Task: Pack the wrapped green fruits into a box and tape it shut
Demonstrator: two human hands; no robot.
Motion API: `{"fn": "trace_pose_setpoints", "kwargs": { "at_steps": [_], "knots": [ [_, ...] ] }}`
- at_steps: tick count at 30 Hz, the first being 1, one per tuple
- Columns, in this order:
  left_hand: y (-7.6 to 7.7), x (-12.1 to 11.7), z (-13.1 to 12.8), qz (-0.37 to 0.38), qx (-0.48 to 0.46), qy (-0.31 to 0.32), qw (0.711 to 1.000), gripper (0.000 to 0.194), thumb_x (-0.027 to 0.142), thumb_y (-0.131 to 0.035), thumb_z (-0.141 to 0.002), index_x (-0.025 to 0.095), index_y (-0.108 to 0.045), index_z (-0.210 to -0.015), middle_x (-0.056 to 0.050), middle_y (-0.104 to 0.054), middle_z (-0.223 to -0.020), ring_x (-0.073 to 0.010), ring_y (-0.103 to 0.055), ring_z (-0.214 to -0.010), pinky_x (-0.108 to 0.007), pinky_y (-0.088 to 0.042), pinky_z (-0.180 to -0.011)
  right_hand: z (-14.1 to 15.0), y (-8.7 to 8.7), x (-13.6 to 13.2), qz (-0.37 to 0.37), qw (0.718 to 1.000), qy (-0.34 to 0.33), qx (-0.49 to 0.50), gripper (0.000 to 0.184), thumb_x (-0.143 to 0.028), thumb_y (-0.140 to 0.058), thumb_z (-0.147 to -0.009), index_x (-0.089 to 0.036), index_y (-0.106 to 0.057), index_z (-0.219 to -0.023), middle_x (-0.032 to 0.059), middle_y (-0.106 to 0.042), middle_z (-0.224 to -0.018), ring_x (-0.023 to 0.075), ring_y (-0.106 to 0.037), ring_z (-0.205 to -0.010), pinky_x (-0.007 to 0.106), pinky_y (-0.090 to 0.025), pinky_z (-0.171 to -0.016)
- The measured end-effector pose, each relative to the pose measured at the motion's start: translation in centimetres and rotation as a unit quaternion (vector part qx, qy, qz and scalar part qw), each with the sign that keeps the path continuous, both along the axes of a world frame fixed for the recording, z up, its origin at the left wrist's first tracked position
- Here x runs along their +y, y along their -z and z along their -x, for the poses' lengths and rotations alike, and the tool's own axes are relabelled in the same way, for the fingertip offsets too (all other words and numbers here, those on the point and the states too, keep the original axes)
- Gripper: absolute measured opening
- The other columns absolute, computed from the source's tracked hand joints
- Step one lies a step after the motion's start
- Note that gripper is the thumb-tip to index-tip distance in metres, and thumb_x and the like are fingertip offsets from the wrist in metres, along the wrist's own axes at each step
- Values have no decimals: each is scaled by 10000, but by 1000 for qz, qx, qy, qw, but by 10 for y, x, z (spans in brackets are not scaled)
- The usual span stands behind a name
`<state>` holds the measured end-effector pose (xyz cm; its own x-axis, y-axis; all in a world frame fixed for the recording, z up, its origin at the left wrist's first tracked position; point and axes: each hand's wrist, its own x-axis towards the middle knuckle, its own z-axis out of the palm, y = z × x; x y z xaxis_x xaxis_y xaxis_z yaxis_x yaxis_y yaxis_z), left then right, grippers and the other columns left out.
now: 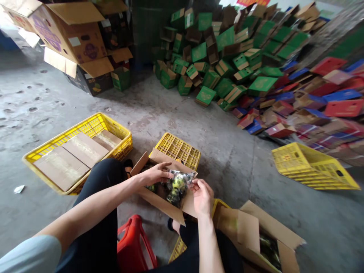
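Note:
A clear plastic bag (pixel 179 185) holding yellow-green and dark contents, perhaps fruit, is held over an open cardboard box (pixel 166 204) in front of me. My left hand (pixel 156 174) grips the bag's upper left edge with its fingertips, the index finger fairly straight. At the bag's right edge, my right hand (pixel 203 194) pinches the plastic between thumb and curled fingers. Inside the box, on the left, more dark and greenish packed contents show in part. The box's flaps stand open around the bag. An upturned yellow crate (pixel 182 149) is just behind the box.
To the left, a yellow crate (pixel 125 142) contains taped cartons (pixel 85 148). A red stool (pixel 132 242) stands between my legs. Another open box (pixel 248 231) is at lower right, with yellow crates (pixel 309 167) beyond. Heaped green boxes (pixel 210 77) and large cartons (pixel 71 36) fill the back.

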<state>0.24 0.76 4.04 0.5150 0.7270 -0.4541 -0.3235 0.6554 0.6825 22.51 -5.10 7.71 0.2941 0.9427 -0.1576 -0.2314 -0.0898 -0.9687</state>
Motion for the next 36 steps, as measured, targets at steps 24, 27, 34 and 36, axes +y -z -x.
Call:
{"fn": "trace_pose_setpoints", "kwargs": {
  "at_steps": [24, 27, 34, 36],
  "knots": [
    [-10, 4, -4, -37, -6, -39, 999, 494, 487, -977, -643, 125, -765, -904, -37, -723, -835, -109, -642, -692, -204, -496, -640, 3, 10, 0, 47, 998, -11, -41, 366, -518, -889, -736, -222, -740, -890, 13, -742, -840, 163, -647, -724, 276, -533, -673],
    [-9, 2, -4, -31, -21, 6, 999, 518, 444, -974, -670, 135, -776, -1035, -88, -758, -1023, -150, -695, -841, -219, -526, -732, 4, 10, 0, 46, 998, -1, -33, 392, -509, -898, -722, -225, -738, -939, 22, -751, -882, 171, -662, -738, 285, -547, -677],
    [-5, -2, -5, -23, -21, 27, 999, 571, 434, -996, -643, 155, -760, -1083, -113, -747, -1098, -200, -713, -913, -303, -591, -799, 3, 9, 1, 26, 997, -31, -62, 463, -452, -843, -784, -287, -751, -1207, 49, -769, -1160, 231, -713, -968, 339, -574, -809],
    [-5, -1, -5, -35, -17, 26, 999, 567, 429, -996, -644, 143, -766, -1076, -121, -752, -1084, -199, -715, -905, -282, -586, -779, 2, 8, 0, 19, 995, -33, -89, 444, -448, -827, -798, -290, -755, -1207, 52, -761, -1219, 255, -710, -1039, 365, -573, -861]
  ]
}}
